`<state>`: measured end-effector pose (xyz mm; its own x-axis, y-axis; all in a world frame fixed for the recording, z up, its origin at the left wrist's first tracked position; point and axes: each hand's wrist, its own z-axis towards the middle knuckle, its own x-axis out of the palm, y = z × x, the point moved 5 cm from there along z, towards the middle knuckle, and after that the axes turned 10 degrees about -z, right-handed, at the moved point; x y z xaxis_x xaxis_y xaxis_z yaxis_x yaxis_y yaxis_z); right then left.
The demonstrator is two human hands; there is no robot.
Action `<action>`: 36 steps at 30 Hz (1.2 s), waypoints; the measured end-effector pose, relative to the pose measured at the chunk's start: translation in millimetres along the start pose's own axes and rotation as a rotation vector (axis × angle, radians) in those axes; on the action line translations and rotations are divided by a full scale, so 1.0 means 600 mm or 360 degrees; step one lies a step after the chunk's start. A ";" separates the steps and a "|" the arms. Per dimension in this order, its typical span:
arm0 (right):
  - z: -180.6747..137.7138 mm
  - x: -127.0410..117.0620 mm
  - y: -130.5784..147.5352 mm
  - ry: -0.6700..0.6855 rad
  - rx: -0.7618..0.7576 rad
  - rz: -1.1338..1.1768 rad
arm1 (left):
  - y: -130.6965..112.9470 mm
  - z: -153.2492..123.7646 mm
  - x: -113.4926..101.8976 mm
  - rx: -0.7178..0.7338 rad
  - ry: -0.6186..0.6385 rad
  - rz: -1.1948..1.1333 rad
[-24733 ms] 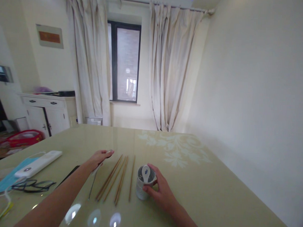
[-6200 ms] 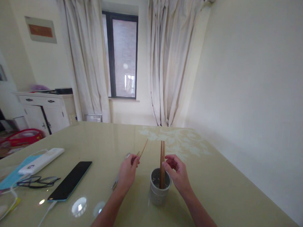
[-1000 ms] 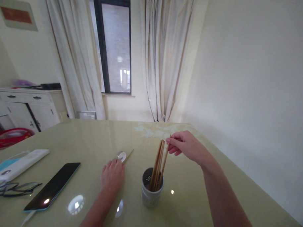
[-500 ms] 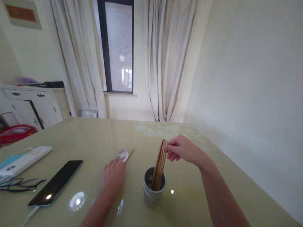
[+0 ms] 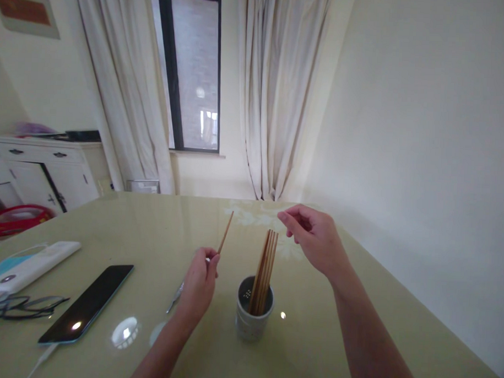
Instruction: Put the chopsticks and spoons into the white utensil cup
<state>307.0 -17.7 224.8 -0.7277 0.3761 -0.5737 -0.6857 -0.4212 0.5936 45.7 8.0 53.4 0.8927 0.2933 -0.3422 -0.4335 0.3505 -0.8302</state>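
Loading sticks into cup (image 5: 252, 317): left hand (image 5: 199, 283) pinches one chopstick (image 5: 225, 233) up w/ a spoon, just left of cup; right hand (image 5: 315, 240) open, empty above it; next needs tip aimed into cup beside the bunch (image 5: 264, 271).

A black phone (image 5: 86, 303) lies on the glossy green desk (image 5: 355, 303) at the left, a white cable (image 5: 43, 358) running from its near end. Beyond it sit black glasses (image 5: 20, 306), a white remote (image 5: 30, 257) and a blue mask (image 5: 1, 265) under the remote. A metal spoon (image 5: 174, 297) lies on the desk. Behind stand a white cabinet (image 5: 46, 168), a red basket (image 5: 15, 218), cream curtains (image 5: 276, 90) and a dark-framed window (image 5: 194, 71). A picture (image 5: 22, 10) hangs on the wall.
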 end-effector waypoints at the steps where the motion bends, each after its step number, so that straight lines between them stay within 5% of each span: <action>1: -0.004 0.009 0.008 0.0072 -0.0016 0.0057 | -0.012 -0.006 -0.001 0.0035 -0.0037 -0.0150; 6: -0.028 0.049 0.044 0.0594 -0.0071 0.0447 | -0.079 -0.049 -0.005 0.0611 -0.0104 -0.0496; 10: -0.029 0.043 0.051 0.0588 -0.0102 0.0635 | -0.100 -0.062 -0.010 0.0814 -0.0080 -0.0525; 15: 0.002 -0.006 0.007 -0.0113 -0.0002 0.0669 | -0.083 -0.041 -0.005 0.0353 0.0084 -0.0553; 17: 0.013 -0.017 -0.017 -0.0234 0.0065 0.0620 | -0.070 -0.037 0.004 0.0146 0.0129 -0.0588; 27: 0.037 0.028 -0.066 0.0049 0.0126 0.0575 | -0.034 -0.067 0.071 -0.0206 0.1018 -0.1235; 36: 0.033 0.071 -0.052 0.0216 -0.0131 0.0155 | -0.035 -0.080 0.088 -0.0236 0.1252 -0.1167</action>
<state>296.9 27.7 192.9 -0.7775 0.2178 -0.5899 -0.6043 -0.5181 0.6052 108.0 -26.6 31.9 0.7802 -0.6146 0.1162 0.2096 0.0819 -0.9744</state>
